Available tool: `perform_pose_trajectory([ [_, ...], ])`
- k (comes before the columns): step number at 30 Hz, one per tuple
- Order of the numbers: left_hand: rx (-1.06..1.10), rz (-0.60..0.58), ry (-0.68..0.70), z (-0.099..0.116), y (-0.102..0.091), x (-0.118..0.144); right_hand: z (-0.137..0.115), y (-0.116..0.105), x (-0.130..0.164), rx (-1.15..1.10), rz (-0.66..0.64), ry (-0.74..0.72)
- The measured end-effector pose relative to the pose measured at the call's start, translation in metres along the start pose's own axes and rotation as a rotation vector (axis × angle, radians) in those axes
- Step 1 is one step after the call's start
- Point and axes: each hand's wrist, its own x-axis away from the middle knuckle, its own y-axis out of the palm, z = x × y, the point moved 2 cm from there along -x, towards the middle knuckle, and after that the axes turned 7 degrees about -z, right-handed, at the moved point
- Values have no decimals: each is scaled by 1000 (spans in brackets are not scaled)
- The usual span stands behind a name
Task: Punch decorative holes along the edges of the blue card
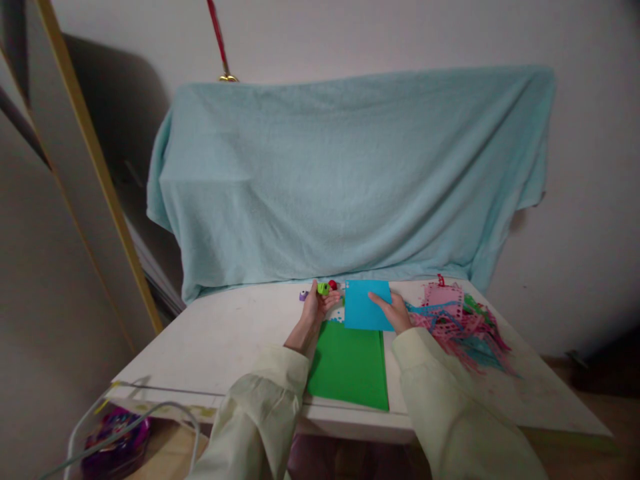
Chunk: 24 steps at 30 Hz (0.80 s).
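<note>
My left hand is turned palm up, with a small lime-green craft punch resting between the thumb and fingers. The punch has a dark round spot like an eye. Pinched in my right hand, thumb on top, is a square sheet of blue paper. Tiny holes show in the paper's upper left corner. A purple punch lies just left of my left hand, and a red one just behind it. Below both hands lies a stack of green paper. Small blue paper bits are scattered between the hands.
Pink, red, blue and green paper strips are heaped on the right of the white table, with a punched pink sheet among them. A light blue blanket hangs behind. White cables and a purple package sit lower left.
</note>
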Motion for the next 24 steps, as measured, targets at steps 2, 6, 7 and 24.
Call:
perform_pose_trajectory([
  [2,114,10,-9,0,1,0,0,0,0,-8,-5,0],
  [6,215,-11,-23,1,5,1,-3,1,1,-1,-17,15],
  [7,208,-14,-25,2,6,1,-3,1,1,1,-16,13],
  [24,63,-44,126,1,15,5,2,-1,0,1,-32,-3],
])
